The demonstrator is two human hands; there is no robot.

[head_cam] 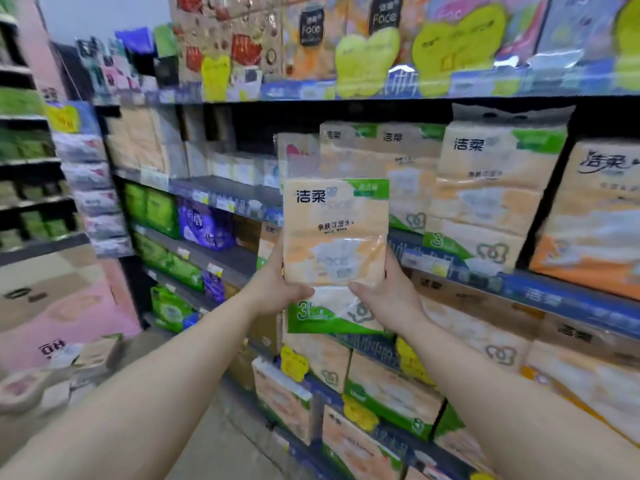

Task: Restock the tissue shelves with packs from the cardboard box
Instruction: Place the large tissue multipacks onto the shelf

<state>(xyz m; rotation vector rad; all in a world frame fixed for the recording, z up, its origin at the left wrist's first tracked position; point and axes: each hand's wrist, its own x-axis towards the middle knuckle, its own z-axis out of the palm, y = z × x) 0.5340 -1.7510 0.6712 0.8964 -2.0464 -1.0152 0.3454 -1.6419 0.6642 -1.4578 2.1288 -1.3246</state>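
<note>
Both hands, left (pixel 277 289) and right (pixel 384 299), grip the pack (pixel 334 251) low; it may tip against shelved packs (pixel 485 188).

Both forearms (pixel 166 386) cut off below; upper shelf packs (pixel 311 36) blurred; fingers hidden.

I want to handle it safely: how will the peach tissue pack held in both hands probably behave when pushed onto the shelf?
The tissue pack is probably soft: its film wrap wrinkles near the left hand and right hand. The glossy film may be slippery. It stands tall and narrow, so it might tip.
</note>
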